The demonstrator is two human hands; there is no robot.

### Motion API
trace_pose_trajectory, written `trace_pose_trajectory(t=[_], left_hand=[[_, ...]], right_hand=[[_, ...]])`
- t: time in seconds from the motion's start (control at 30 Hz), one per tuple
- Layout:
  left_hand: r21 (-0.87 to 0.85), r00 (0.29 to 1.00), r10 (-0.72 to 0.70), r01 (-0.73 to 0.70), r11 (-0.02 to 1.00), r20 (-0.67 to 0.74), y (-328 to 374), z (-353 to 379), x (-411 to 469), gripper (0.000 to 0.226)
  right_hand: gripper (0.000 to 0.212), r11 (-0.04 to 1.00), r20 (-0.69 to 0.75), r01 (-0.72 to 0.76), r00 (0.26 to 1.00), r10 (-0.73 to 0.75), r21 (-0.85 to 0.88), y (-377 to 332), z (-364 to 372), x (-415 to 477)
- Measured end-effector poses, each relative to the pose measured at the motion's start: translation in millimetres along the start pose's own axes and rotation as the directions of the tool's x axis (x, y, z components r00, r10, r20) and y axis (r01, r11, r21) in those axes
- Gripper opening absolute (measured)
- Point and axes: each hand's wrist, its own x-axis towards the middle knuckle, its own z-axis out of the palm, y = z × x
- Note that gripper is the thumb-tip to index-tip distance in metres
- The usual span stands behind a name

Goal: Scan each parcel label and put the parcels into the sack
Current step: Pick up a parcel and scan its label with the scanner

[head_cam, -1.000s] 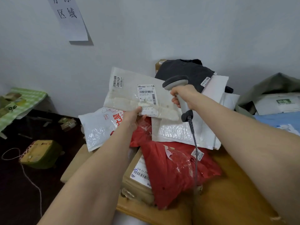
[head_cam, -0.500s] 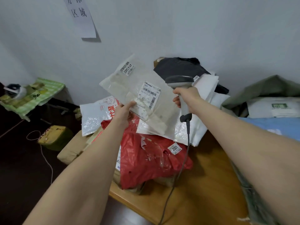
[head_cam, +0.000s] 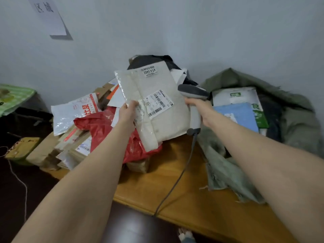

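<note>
My left hand (head_cam: 128, 114) grips the left edge of a clear-wrapped cream parcel (head_cam: 163, 120), held up and tilted, its barcode label (head_cam: 157, 105) facing me. My right hand (head_cam: 201, 109) holds a grey barcode scanner (head_cam: 192, 92) by its handle, the head just right of the label. The green-grey sack (head_cam: 296, 120) lies open on the right of the wooden table (head_cam: 175, 186), with a blue parcel (head_cam: 240, 114) and a white-and-green parcel (head_cam: 236, 95) inside its mouth.
A heap of parcels lies behind and left: a red bag (head_cam: 98, 127), a white bubble mailer (head_cam: 73, 111), cardboard boxes (head_cam: 70, 148), a black bag (head_cam: 149, 61). The scanner's cable (head_cam: 175, 181) trails over the table's front edge. A paper sign (head_cam: 50, 16) hangs on the wall.
The cream parcel has swung right and turned clockwise, now over the table's middle beside the sack. My right hand with the scanner has moved right along with it. The view has panned right.
</note>
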Motion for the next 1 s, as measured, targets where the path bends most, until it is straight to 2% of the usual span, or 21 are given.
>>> trace_pose_trajectory(t=[0.13, 0.23, 0.3, 0.47, 0.63, 0.73, 0.83, 0.93, 1.0], left_hand=[[0.042, 0.981, -0.087, 0.081, 0.996, 0.173, -4.8, 46.2, -23.6, 0.013], [0.112, 0.926, -0.206, 0.179, 0.978, 0.315, -11.4, 85.8, -38.1, 0.034], [0.159, 0.894, -0.236, 0.188, 0.969, 0.381, -19.0, 116.2, -49.5, 0.038], [0.214, 0.946, -0.154, 0.094, 0.972, 0.284, -47.2, 210.8, -76.5, 0.023], [0.352, 0.973, -0.11, 0.033, 0.936, 0.204, -73.3, 302.4, -93.2, 0.032], [0.481, 0.968, -0.109, -0.013, 0.877, 0.225, -76.2, 333.6, -98.9, 0.028], [0.643, 0.959, -0.126, -0.069, 0.763, 0.253, -76.5, 358.3, -102.7, 0.02], [0.738, 0.948, -0.197, -0.053, 0.673, 0.249, -80.8, 369.9, -99.2, 0.024], [0.774, 0.934, -0.231, -0.07, 0.629, 0.271, -90.3, 374.6, -97.0, 0.028]], right_hand=[[0.066, 1.0, -0.015, -0.009, 1.0, 0.009, 0.003, 3.3, -43.3, -8.4], [0.047, 0.999, -0.071, -0.005, 0.997, 0.009, 0.052, 1.9, -84.4, -4.6], [0.047, 0.999, -0.122, -0.018, 0.992, 0.024, 0.05, 0.8, -117.2, 4.3], [0.065, 0.996, -0.177, -0.088, 0.98, 0.086, -0.002, 1.4, -195.9, 32.5], [0.069, 0.955, -0.327, -0.139, 0.944, 0.047, -0.264, -2.4, -273.6, 59.8], [0.073, 0.853, -0.416, -0.209, 0.909, -0.01, -0.479, -7.4, -306.6, 71.4], [0.069, 0.71, -0.476, -0.288, 0.876, -0.075, -0.642, -12.1, -342.4, 78.1], [0.077, 0.665, -0.506, -0.404, 0.861, 0.045, -0.629, -4.8, -373.4, 88.9], [0.09, 0.745, -0.499, -0.463, 0.843, 0.202, -0.48, 8.2, -385.8, 96.2]])
